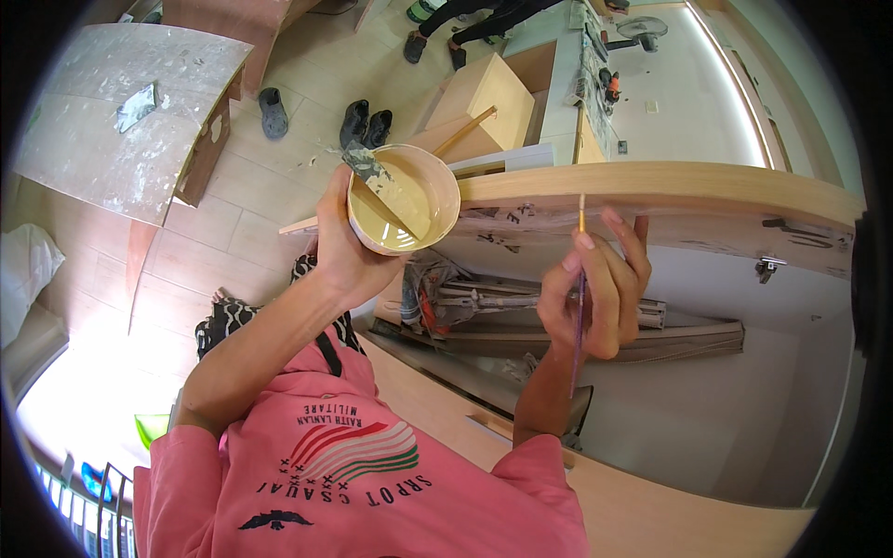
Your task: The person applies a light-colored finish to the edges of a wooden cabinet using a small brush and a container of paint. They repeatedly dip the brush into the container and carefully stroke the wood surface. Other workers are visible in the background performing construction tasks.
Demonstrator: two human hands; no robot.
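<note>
My left hand (342,246) is closed round a round tub (453,186) of cream-coloured paint, held up in front of my chest. A paint-smeared putty knife (370,169) lies across the tub, its one end over the rim and the other down in the paint. In my right hand (600,298) a thin paintbrush (582,221) with a purple handle stands nearly upright, pinched between thumb and fingers. The brush tip is at the pale wood edge (688,184) of a cabinet panel; whether it touches I cannot tell.
Below the panel, an open cabinet (726,409) holds long folded metal and fabric items (595,330). A metal hinge (767,269) juts from the panel. A stained board table (102,84) stands left. Loose shoes (355,121) lie on the floor; another person's legs (460,19) show beyond.
</note>
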